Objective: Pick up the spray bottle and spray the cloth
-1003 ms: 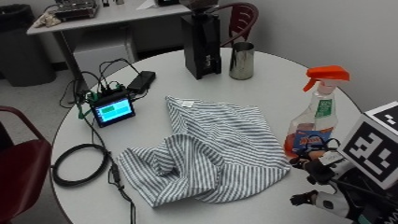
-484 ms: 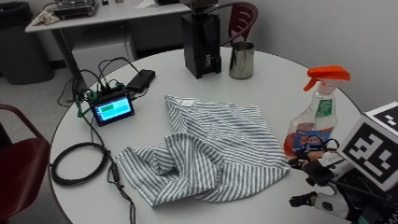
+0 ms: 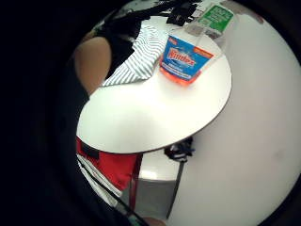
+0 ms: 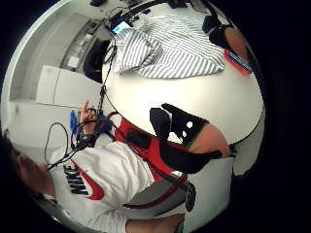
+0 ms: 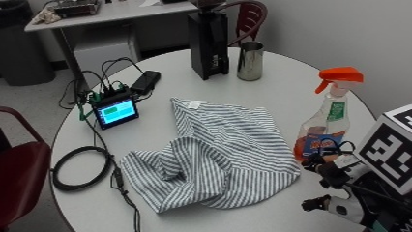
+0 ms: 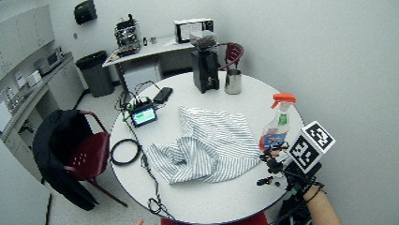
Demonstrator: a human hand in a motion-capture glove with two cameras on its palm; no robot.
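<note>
Surroundings: I see a round white table (image 5: pixel 270 72) carrying a steel cup (image 5: pixel 250 60), a tall black grinder (image 5: pixel 208 43), a small lit screen unit (image 5: pixel 116 110) with its cables, and a coiled black cable (image 5: pixel 80 167), all well beyond the cloth from my hand.
In the way: nothing I can see lies between my right hand (image 5: pixel 341 186) and the spray bottle (image 5: pixel 325 121); the bottle stands upright just beyond the hand, near the table's edge.
Cloth: the striped cloth (image 5: pixel 215 154) lies rumpled mid-table, its near edge just beside the bottle's base and beside my hand.
Palm views: the bottle's blue label (image 3: pixel 186 59) sits close ahead of the palm, with the cloth beside it.
Fingers: I cannot tell how far they are spread; the glove's rig hides them, and I cannot tell whether they touch the bottle.
</note>
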